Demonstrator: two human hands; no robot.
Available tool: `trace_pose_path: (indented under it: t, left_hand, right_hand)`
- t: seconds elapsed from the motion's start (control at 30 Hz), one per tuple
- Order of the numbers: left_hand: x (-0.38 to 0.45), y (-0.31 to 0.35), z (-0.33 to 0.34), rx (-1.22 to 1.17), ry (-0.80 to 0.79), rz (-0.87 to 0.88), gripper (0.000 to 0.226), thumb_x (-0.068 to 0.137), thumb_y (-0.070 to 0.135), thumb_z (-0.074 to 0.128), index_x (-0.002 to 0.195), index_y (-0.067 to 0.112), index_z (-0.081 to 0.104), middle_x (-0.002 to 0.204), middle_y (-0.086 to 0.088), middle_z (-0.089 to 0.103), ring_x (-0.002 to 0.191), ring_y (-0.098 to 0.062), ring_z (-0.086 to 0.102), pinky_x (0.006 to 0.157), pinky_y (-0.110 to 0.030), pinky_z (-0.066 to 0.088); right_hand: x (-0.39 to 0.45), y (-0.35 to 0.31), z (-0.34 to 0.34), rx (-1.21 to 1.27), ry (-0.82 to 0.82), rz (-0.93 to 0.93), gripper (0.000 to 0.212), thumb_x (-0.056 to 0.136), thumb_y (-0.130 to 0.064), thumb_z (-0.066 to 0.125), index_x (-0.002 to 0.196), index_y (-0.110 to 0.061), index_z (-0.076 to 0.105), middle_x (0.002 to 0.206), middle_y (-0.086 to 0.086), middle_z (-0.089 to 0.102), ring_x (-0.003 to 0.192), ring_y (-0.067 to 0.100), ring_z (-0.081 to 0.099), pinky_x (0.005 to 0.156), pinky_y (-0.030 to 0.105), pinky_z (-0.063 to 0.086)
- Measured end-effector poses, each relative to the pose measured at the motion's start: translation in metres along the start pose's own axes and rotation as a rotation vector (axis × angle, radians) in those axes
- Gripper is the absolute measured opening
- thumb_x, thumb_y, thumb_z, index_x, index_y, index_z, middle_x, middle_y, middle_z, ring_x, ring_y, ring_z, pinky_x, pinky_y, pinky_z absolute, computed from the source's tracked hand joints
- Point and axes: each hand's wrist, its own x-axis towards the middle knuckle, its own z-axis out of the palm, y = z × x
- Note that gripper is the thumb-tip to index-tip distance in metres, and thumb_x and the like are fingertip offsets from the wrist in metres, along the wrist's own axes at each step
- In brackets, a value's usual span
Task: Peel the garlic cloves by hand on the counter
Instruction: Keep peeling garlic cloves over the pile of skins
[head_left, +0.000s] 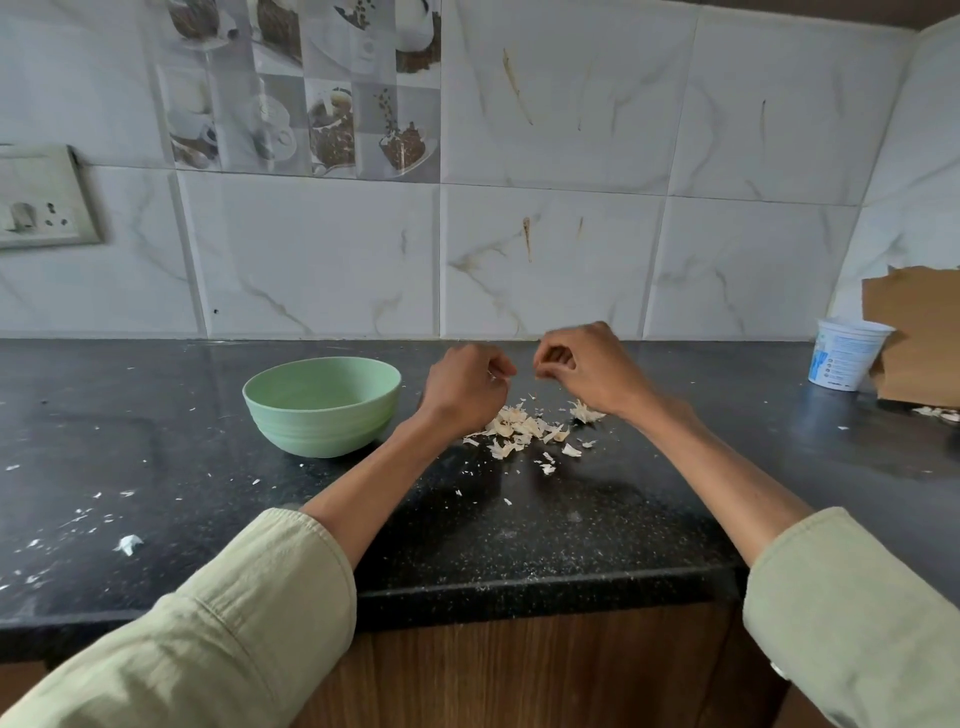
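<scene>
Papery garlic skins (524, 428) heaped on the black counter (519, 535) mark peeling under way. Left hand (465, 384) and right hand (587, 366), fingers curled, pinch something small (clove hidden) above the heap. Next, presumably: strip skin, drop clove in the green bowl (322, 408) at 9 o'clock; white tub (847, 353) at 3 o'clock obstructs nothing.

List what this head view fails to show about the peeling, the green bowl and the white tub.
- Garlic clove: hidden inside the curled fingers of the left hand and right hand; fingertips motion-blurred.
- Pale green ribbed bowl: contents hidden by its near wall.
- White plastic tub with blue print: text too small.
- Torn brown cardboard: cut off by right edge.
</scene>
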Motion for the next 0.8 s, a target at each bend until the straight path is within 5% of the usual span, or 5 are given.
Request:
trace_pose_path:
  t: [0.07,0.2,0.37,0.47,0.8]
  left_hand:
    - [0.000,0.001,0.000,0.003,0.018,0.006,0.029,0.092,0.008,0.060,0.105,0.025,0.079,0.107,0.008,0.078,0.100,-0.014,0.071,0.095,-0.040,0.059]
    - [-0.001,0.001,0.000,0.012,0.031,0.016,0.029,0.092,0.008,0.059,0.105,0.024,0.080,0.107,0.008,0.079,0.101,-0.015,0.072,0.094,-0.041,0.059]
    - [0.000,-0.002,-0.002,-0.054,0.051,0.012,0.024,0.092,0.006,0.065,0.105,0.020,0.079,0.099,0.008,0.078,0.094,-0.010,0.070,0.089,-0.033,0.059]
    - [0.002,-0.003,-0.001,-0.212,0.076,0.018,0.011,0.093,0.009,0.076,0.102,0.015,0.079,0.091,0.006,0.078,0.084,-0.001,0.069,0.082,-0.023,0.057]
    - [0.001,0.002,-0.013,-0.562,0.149,0.045,0.009,0.091,0.017,0.083,0.099,0.013,0.080,0.086,-0.002,0.079,0.079,-0.009,0.071,0.077,-0.027,0.060]
  right_hand:
    - [0.000,-0.003,-0.001,-0.011,0.073,-0.021,0.005,0.091,-0.013,0.081,0.093,-0.016,0.078,0.086,-0.012,0.073,0.079,-0.006,0.067,0.085,0.017,0.054]
    - [-0.004,0.001,0.013,-0.131,-0.287,0.093,0.011,0.091,-0.011,0.079,0.088,-0.018,0.073,0.082,-0.009,0.073,0.077,-0.002,0.071,0.085,0.034,0.063]
    - [-0.001,-0.001,0.006,0.129,-0.057,0.077,0.009,0.085,-0.014,0.086,0.091,-0.016,0.079,0.082,-0.011,0.077,0.074,-0.003,0.072,0.079,0.026,0.063]
    - [-0.001,-0.010,-0.005,0.490,0.102,0.152,0.019,0.085,-0.013,0.088,0.097,-0.006,0.077,0.083,0.004,0.080,0.079,0.013,0.078,0.075,0.025,0.063]
    - [-0.002,-0.020,-0.010,0.808,-0.034,0.170,0.025,0.090,-0.010,0.082,0.110,0.003,0.071,0.097,0.017,0.081,0.094,0.031,0.079,0.083,0.031,0.064]
